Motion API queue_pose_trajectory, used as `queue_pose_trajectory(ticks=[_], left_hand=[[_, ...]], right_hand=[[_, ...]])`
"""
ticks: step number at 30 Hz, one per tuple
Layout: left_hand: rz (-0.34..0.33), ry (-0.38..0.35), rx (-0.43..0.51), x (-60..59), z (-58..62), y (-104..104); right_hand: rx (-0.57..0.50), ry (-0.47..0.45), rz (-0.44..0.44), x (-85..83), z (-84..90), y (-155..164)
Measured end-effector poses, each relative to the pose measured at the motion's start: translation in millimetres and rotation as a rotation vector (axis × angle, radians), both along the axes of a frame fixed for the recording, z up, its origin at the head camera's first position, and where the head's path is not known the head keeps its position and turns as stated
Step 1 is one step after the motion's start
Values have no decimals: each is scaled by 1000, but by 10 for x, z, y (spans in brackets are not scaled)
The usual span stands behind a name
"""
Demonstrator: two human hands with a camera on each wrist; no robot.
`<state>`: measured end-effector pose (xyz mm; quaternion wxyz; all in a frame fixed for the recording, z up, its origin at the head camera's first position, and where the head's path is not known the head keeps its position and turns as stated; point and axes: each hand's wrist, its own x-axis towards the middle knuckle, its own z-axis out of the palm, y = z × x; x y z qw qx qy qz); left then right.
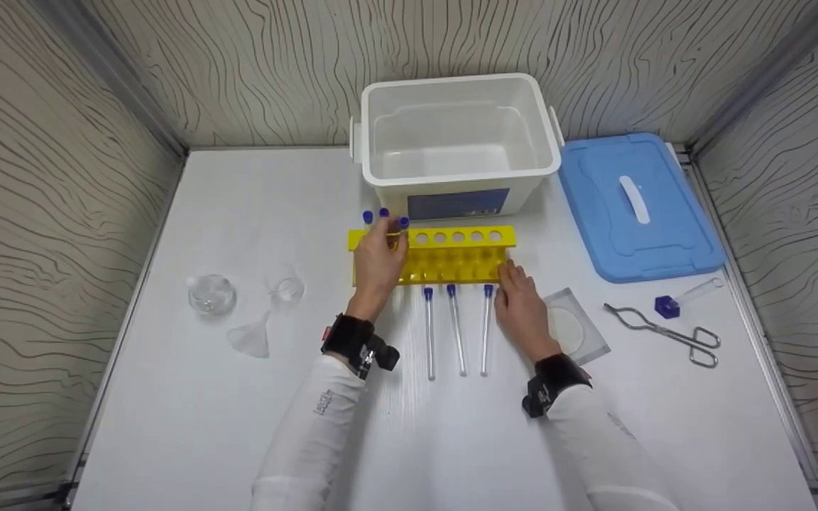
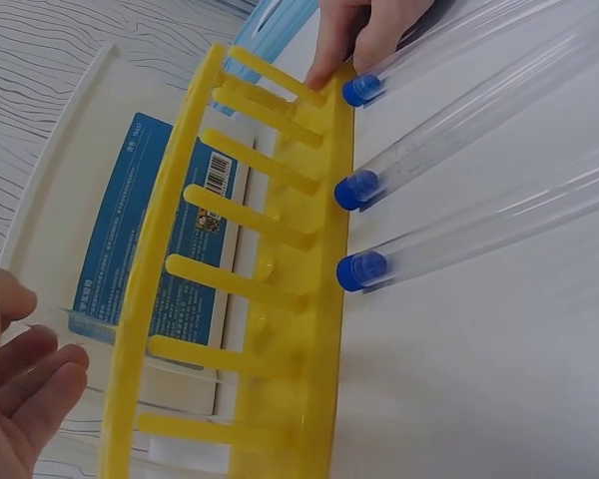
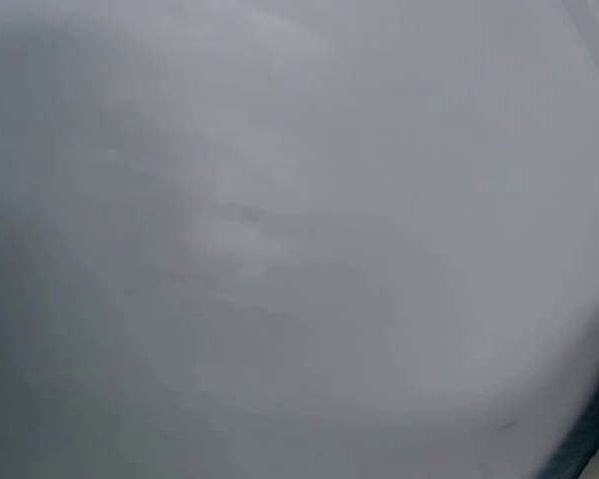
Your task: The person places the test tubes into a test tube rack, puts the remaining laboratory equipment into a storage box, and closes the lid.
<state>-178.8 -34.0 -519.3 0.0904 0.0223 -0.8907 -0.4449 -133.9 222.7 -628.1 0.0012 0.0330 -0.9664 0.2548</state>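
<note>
My left hand [image 1: 378, 266] is at the left end of a yellow test tube rack [image 1: 459, 266]. Its thumb and fingers pinch a clear test tube just below the blue cap [image 1: 403, 222]. Two more blue caps [image 1: 368, 217] show beside it at the rack's left holes. The fingertips of my right hand [image 1: 522, 312] touch the right end of the rack base. In front of the rack, three blue-capped test tubes [image 1: 456, 330] lie on the table. The left wrist view shows the rack's pegs [image 2: 240, 284] and the left fingers by a clear tube. A blurred pale surface fills the right wrist view.
Behind the rack stands a white bin [image 1: 459, 170], with its blue lid [image 1: 640, 213] to the right. Metal tongs [image 1: 664, 332], a purple-based glass cylinder [image 1: 668, 306] and a filter paper packet [image 1: 576, 326] lie at right. Clear glassware [image 1: 211, 295] and a funnel [image 1: 249, 337] sit at left.
</note>
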Motion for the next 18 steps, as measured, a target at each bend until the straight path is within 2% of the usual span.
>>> queue_pose_trajectory(ticks=[8,13,18], left_hand=[[6,-18,37,50,-33,-47],[-1,50,30,113,-30,-115],[-14,103,-17,202,-19,-185]], right_hand=[[7,-12,3,5,18,12],[6,6,8,6,14,22],[9,3,13,1,6,13]])
